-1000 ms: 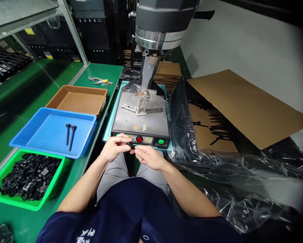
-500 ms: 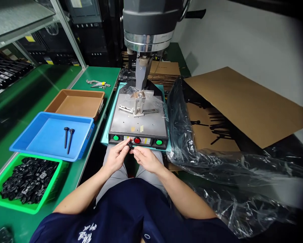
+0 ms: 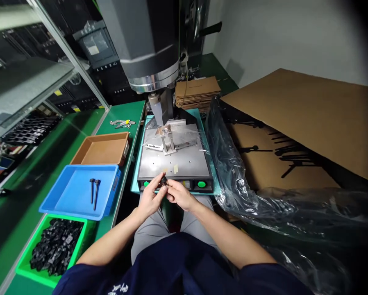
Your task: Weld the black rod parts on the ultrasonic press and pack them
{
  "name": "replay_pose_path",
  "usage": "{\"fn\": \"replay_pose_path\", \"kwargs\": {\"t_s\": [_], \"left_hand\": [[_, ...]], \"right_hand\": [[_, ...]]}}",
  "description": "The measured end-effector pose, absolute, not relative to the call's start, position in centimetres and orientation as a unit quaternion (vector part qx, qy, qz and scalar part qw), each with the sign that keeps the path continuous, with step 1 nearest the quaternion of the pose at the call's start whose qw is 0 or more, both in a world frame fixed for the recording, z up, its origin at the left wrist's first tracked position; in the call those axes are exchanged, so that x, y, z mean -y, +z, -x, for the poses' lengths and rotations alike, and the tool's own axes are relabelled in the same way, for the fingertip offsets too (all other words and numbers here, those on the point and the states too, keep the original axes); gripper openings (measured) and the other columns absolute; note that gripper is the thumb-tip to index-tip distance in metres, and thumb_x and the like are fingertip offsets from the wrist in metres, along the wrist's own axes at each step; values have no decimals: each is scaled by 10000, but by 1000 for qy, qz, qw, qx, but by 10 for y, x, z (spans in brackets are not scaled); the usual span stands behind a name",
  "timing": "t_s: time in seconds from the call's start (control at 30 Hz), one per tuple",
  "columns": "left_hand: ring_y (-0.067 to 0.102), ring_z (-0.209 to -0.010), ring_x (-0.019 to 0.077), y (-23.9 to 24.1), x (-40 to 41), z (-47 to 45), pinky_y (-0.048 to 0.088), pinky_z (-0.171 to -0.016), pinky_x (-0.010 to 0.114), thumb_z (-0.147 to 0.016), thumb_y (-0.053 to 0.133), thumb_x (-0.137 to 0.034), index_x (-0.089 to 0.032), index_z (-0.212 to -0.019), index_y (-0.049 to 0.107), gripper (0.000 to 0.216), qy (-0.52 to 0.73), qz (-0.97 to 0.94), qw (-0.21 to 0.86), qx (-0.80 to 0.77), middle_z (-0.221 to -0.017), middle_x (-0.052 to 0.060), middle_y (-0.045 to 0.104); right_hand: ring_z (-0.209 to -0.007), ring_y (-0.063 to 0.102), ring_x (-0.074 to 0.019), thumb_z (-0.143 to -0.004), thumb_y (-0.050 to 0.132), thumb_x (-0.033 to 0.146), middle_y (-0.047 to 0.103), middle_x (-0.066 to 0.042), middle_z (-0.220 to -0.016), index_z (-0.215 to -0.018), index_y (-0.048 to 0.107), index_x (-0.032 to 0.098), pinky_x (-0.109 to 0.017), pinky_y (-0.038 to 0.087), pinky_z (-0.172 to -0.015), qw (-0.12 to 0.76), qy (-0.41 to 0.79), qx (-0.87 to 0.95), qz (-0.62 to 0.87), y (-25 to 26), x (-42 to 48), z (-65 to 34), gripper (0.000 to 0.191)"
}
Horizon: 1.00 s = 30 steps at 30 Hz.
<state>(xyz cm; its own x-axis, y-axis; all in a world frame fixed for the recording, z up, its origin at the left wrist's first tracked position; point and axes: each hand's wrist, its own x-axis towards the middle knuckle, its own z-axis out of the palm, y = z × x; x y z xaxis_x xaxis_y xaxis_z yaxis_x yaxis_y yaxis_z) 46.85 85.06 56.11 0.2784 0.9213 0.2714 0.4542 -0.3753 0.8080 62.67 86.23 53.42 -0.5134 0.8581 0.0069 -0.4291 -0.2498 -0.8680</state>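
Note:
Between the fingertips of both hands is a small black plastic part (image 3: pixel 163 180), mostly covered by the fingers. My left hand (image 3: pixel 151 199) pinches it from the left, thumb and index finger closed on it. From the right, my right hand (image 3: pixel 181 196) has its fingers curled against the same part. Both hands are over my lap, at the front edge of a press machine's base. Behind them on the metal base plate (image 3: pixel 185 157) stands a metal fixture (image 3: pixel 168 141), under the grey tool (image 3: pixel 158 110) of the press head (image 3: pixel 153 67).
Left on the green bench are a brown tray (image 3: pixel 102 149), a blue tray (image 3: pixel 61 190) with two black bolt-like pieces (image 3: pixel 94 192), and a green bin (image 3: pixel 87 229) of small black parts (image 3: pixel 56 246). Right, a plastic-lined carton (image 3: pixel 248 172) holds black long-stemmed pieces (image 3: pixel 297 153) below a cardboard sheet (image 3: pixel 307 110).
The camera view has turned and tilted, so the bench and press sit differently in it. Both hands still hold the small black part, which now shows upright above the fingertips.

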Motion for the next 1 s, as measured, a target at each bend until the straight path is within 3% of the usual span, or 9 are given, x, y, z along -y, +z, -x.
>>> {"fn": "replay_pose_path", "kwargs": {"t_s": [0.17, 0.3, 0.43, 0.6, 0.83, 0.93, 1.0], "left_hand": [[488, -1352, 274, 565, -900, -472, 425, -1096, 467, -904, 613, -445, -304, -1539, 291, 726, 419, -678, 390, -461, -1508, 140, 461], [574, -1246, 243, 586, -955, -479, 427, -1075, 452, -868, 660, -456, -303, -1577, 115, 907, 473, -631, 424, -445, -1426, 157, 535], [577, -1240, 247, 602, -1001, -488, 457, -1034, 436, -833, 696, -427, -288, -1549, 244, 859, 496, -582, 458, -454, -1374, 142, 584], [559, -1263, 273, 609, -1024, -495, 479, -1018, 421, -803, 712, -348, -187, -1389, 513, 639, 547, -547, 455, -441, -1447, 165, 529], [547, -1284, 293, 618, -1037, -495, 415, -1098, 469, -751, 734, -297, -172, -1363, 542, 653, 567, -561, 440, -413, -1415, 161, 563], [553, -1283, 288, 619, -1045, -494, 396, -1118, 472, -748, 721, -272, -159, -1360, 541, 648, 574, -562, 440, -402, -1415, 166, 561], [560, -1277, 282, 618, -1050, -494, 388, -1127, 473, -747, 716, -263, -159, -1359, 541, 645, 577, -562, 440, -398, -1412, 163, 564]], "right_hand": [[-433, 311, -77, -847, 596, 616, 474, 71, -596, -1253, 535, 218, -203, 180, -395, 495, 711, 405, 292, 534, -906, -630, 572], [-580, 484, -112, -806, 645, 444, 604, 19, -739, -1073, 638, 210, -232, 377, -515, 564, 580, 461, 365, 543, -956, -636, 354], [-779, 586, -165, -713, 674, 294, 669, -10, -856, -939, 665, 200, -303, 478, -739, 600, 468, 508, 402, 555, -1002, -636, 245], [-695, 567, -152, -703, 661, 246, 673, -1, -853, -965, 663, 210, -304, 493, -702, 604, 403, 540, 425, 568, -1032, -634, 264], [-957, 594, -227, -701, 709, 267, 642, -57, -1017, -946, 718, 219, -358, 492, -869, 635, 213, 575, 469, 586, -1050, -642, 250], [-1037, 586, -238, -674, 727, 240, 641, -61, -1040, -909, 723, 219, -377, 467, -952, 635, 224, 566, 476, 591, -1065, -640, 236], [-995, 601, -228, -652, 737, 224, 662, -52, -1023, -918, 710, 208, -383, 473, -947, 618, 294, 544, 485, 593, -1077, -639, 268]]}}
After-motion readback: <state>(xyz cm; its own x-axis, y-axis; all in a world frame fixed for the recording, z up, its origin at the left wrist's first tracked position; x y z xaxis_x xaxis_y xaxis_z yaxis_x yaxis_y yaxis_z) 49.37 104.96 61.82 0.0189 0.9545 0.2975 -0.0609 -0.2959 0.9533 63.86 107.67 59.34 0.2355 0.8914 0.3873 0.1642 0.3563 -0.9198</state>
